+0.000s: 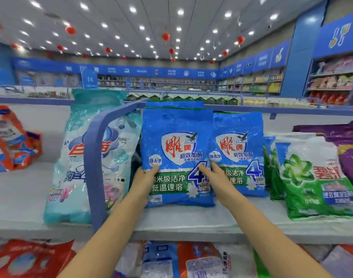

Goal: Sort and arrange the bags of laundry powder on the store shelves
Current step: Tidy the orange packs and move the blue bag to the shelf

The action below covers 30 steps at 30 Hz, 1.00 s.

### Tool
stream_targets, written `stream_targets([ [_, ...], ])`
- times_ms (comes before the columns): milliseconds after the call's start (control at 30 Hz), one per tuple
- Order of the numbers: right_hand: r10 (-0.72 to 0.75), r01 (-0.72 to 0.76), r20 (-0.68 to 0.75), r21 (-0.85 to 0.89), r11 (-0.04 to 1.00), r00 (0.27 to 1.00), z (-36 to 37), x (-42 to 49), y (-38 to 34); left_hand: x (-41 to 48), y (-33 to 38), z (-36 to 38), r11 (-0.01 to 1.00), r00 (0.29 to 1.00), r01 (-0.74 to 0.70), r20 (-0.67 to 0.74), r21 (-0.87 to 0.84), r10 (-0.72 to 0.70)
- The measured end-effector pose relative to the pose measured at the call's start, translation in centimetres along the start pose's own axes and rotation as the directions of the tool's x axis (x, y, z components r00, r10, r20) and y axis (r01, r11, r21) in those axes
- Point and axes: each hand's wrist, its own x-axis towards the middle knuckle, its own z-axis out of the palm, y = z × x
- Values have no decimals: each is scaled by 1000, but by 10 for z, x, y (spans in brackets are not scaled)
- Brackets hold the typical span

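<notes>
A blue bag of laundry powder (177, 141) stands upright on the grey top shelf (181, 219), in front of more blue bags of the same kind. My left hand (145, 181) grips its lower left edge. My right hand (213, 177) grips its lower right edge, thumb on the front. A second blue bag (239, 145) stands just to the right, partly behind my right hand. Left of a blue shelf divider (95, 157) leans a pale teal bag (75, 157). Green bags (312, 177) lie to the right.
Purple bags (348, 149) lie at the far right, and orange bags (9, 141) at the far left of the shelf. The lower shelf holds red, blue and white bags (171, 259). Store aisles and wall shelving fill the background.
</notes>
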Motion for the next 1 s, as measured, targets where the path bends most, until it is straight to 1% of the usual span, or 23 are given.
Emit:
stream_targets([
  [100, 25, -25, -3, 62, 998, 1000, 1, 6, -7, 0, 5, 8, 999, 998, -4, -68, -38, 2],
  [200, -20, 21, -13, 36, 999, 1000, 1, 9, -5, -1, 8, 10, 996, 996, 17, -82, -85, -24],
  [267, -15, 16, -14, 39, 999, 1000, 1, 11, -3, -3, 10, 11, 996, 995, 28, -89, -82, -36],
  [367, -11, 14, -27, 91, 996, 1000, 1, 10, -10, -7, 11, 12, 998, 995, 37, -94, -58, -43],
  [433, -67, 69, -42, 43, 997, 997, -1, 8, -16, -11, 13, 12, 999, 993, 33, -112, 4, -33],
  [533, -212, 212, -101, -10, 977, 972, -12, -2, -22, -17, 13, 11, 984, 986, -26, -157, 175, 54],
  [600, -321, 321, -148, -25, 947, 935, -20, -15, -26, -30, 15, 7, 962, 974, -115, -160, 249, 158],
  [667, -417, 421, -162, -8, 907, 894, -25, -32, -32, -51, 15, 2, 942, 963, -217, -100, 255, 249],
  [767, -515, 525, -121, 60, 849, 848, -26, -58, -34, -93, 14, -14, 910, 936, -345, 18, 232, 351],
  [833, -551, 554, -66, 127, 823, 832, -21, -74, -36, -121, 14, -36, 889, 913, -403, 26, 218, 408],
  [933, -608, 583, 62, 223, 781, 792, -1, -97, -38, -160, 18, -85, 857, 873, -456, -65, 239, 483],
  [1000, -632, 573, 150, 301, 762, 761, 24, -114, -40, -185, 20, -126, 848, 842, -457, -176, 267, 509],
])
